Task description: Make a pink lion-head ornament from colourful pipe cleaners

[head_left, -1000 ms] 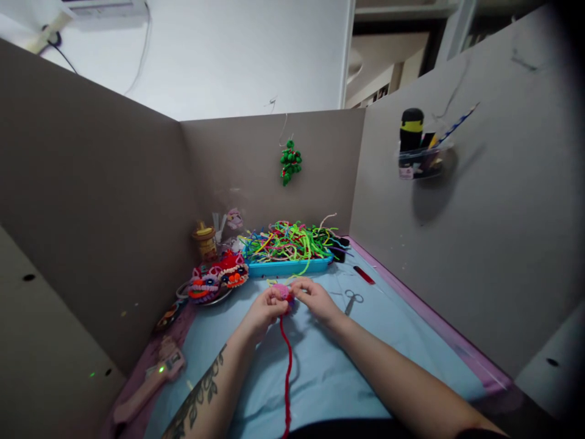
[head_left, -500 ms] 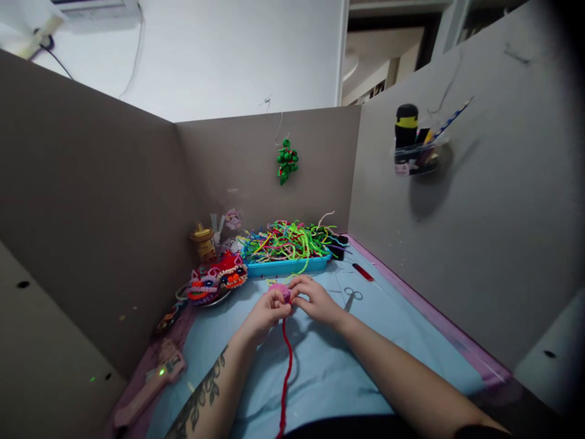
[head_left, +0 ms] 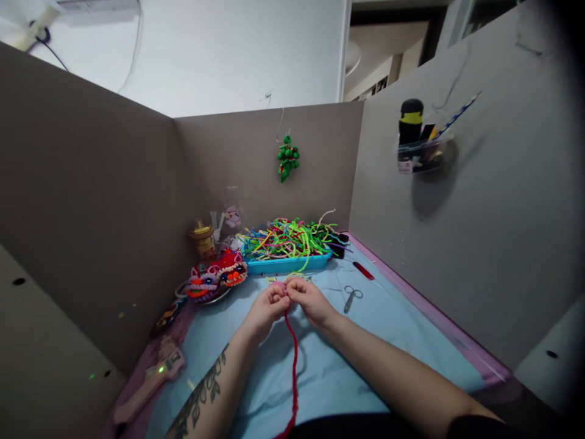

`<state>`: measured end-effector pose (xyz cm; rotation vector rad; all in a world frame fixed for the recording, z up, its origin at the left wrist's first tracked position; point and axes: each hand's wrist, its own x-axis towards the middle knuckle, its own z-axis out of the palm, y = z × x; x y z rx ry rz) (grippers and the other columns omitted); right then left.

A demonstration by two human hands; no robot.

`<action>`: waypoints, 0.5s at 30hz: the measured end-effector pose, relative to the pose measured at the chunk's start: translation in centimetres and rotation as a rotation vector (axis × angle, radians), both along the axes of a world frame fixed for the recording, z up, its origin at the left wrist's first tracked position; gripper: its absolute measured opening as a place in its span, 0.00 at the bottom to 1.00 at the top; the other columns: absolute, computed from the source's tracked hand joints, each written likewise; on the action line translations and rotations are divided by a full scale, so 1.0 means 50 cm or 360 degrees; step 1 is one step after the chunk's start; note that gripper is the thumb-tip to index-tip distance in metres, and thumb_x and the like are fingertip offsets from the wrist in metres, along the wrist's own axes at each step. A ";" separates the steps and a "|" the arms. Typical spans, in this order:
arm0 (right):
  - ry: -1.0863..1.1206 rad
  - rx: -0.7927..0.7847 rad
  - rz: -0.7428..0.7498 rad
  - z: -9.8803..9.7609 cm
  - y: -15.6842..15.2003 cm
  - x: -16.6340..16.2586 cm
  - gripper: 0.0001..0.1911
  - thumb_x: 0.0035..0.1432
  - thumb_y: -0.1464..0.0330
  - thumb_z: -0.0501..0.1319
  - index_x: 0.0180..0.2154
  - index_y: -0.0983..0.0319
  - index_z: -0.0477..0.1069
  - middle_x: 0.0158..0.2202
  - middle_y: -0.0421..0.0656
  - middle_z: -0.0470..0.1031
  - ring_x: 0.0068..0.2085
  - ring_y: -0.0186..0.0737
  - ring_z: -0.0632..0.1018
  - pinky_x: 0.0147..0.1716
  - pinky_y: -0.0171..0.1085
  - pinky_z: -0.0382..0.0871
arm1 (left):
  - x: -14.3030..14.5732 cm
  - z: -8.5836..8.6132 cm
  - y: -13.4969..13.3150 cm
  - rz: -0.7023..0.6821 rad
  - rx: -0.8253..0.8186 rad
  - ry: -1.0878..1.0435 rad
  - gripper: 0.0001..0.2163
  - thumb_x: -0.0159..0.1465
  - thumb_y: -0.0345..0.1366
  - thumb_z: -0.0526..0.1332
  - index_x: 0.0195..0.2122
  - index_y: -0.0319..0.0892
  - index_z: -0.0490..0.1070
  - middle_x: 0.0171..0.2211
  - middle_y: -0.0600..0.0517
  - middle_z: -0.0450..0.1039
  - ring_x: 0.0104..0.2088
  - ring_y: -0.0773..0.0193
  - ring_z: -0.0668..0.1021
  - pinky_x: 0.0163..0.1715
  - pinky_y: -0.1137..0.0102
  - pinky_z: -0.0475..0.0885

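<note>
My left hand is closed around a small pink fuzzy piece, mostly covered by the fingers. Pressed up against it, my right hand pinches at the same spot, its thumb and forefinger meeting the left fingertips. A red pipe cleaner hangs from between the fingertips and curves down toward my lap. Its upper end is hidden by the fingers, so I cannot tell which hand grips it more. Small scissors lie to the right of my right hand.
Behind my hands stands a blue tray heaped with colourful pipe cleaners. Left are finished fuzzy faces on a plate and a pink glue gun. A red-handled tool lies at right. Grey panels enclose the table.
My right hand has drawn in closer to the left, and the pink piece is now more covered. The hanging red pipe cleaner has swung slightly right.
</note>
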<state>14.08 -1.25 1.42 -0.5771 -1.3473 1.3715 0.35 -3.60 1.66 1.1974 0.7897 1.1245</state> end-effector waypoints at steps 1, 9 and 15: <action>-0.0029 0.0012 -0.0072 0.000 0.005 0.001 0.14 0.46 0.60 0.65 0.21 0.62 0.68 0.31 0.40 0.68 0.34 0.37 0.68 0.36 0.35 0.62 | -0.001 -0.001 0.002 0.0024 -0.0023 0.0048 0.19 0.48 0.46 0.69 0.31 0.39 0.65 0.20 0.59 0.60 0.18 0.76 0.58 0.19 0.76 0.48; -0.0104 -0.0230 -0.0221 -0.009 0.034 0.021 0.18 0.44 0.55 0.65 0.33 0.61 0.76 0.37 0.44 0.75 0.37 0.40 0.71 0.32 0.35 0.61 | -0.030 0.002 0.016 0.0333 0.0189 0.0708 0.16 0.53 0.47 0.62 0.25 0.36 0.75 0.22 0.50 0.71 0.25 0.64 0.70 0.28 0.71 0.61; -0.0106 -0.0358 -0.0394 -0.024 0.071 0.067 0.20 0.41 0.57 0.66 0.35 0.62 0.78 0.38 0.45 0.76 0.36 0.39 0.71 0.30 0.34 0.59 | -0.100 0.027 0.025 0.0424 0.0381 0.1398 0.13 0.52 0.42 0.61 0.29 0.37 0.78 0.24 0.50 0.74 0.29 0.59 0.72 0.28 0.71 0.62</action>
